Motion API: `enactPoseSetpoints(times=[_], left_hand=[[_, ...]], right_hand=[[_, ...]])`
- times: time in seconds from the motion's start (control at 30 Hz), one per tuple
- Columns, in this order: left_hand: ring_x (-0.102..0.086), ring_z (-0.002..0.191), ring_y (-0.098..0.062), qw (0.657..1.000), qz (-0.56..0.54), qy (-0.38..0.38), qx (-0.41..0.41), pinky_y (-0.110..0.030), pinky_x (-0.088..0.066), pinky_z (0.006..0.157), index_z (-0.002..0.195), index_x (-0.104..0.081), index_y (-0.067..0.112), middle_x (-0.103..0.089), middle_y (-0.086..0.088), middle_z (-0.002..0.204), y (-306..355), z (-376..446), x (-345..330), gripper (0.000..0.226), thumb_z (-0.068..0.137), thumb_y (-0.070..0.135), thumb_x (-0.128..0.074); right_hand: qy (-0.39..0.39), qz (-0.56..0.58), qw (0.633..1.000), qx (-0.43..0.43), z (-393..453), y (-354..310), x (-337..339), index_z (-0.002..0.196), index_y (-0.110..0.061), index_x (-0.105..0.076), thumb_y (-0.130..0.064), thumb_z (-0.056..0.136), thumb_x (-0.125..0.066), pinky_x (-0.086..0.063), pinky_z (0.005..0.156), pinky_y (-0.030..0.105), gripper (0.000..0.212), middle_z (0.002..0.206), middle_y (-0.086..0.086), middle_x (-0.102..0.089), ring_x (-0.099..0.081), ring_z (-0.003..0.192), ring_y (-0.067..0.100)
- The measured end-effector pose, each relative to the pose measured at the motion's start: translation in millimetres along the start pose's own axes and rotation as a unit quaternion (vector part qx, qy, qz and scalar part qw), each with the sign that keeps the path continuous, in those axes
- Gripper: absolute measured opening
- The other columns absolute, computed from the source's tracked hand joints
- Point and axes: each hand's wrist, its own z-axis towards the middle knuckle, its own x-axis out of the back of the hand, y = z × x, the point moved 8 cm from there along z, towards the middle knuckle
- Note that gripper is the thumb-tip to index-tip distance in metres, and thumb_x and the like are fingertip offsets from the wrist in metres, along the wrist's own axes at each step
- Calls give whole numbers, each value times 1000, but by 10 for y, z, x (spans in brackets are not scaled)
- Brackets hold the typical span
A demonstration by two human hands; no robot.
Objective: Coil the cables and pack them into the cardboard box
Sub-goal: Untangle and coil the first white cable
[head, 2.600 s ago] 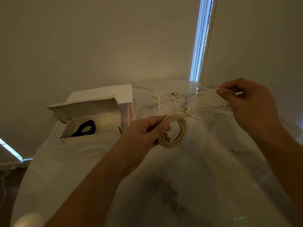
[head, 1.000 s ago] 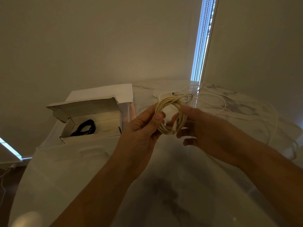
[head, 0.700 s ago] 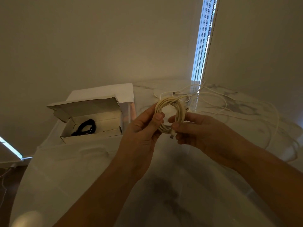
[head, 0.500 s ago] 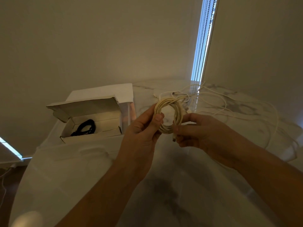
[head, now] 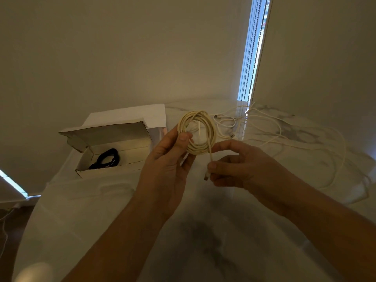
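Pinching the cream coil (head: 196, 133) — left hand (head: 166, 169) at its rim, right hand (head: 240, 169) gripping its loose end.

Open marble tabletop (head: 203, 231) below and toward the viewer. Loose white cables (head: 284, 137) sprawled across the far right. Cardboard box (head: 107, 151) at the left, open on top, raised lid at its back, black cable (head: 105, 159) inside.

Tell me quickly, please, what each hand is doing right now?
Left hand: holds the coiled white cable, thumb pressed on its loops.
Right hand: pinches the cable's loose end just below the coil.
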Motion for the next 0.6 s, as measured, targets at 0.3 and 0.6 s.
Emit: enactPoseSetpoints(times=[0.3,0.6], left_hand=[[-65,117,-16,993,120,-2,-18,-38,-45,107,133,-57,29,-73,3,119,-46,-10,21,42,94,15,-62],[-66,114,-13,981,176,51,-62,-40,-51,102,134,-57,31,-70,4,122,44,-159,38,44,92,23,-67]], right_hand=[[47,43,997,35,21,-12,10,113,-7,-63,-10,85,-72,-59,73,31,30,94,15,-75,-74,85,27],[65,94,993,41,41,-96,2,112,-8,-65,-9,88,-69,-59,76,33,24,98,12,-75,-74,89,26]])
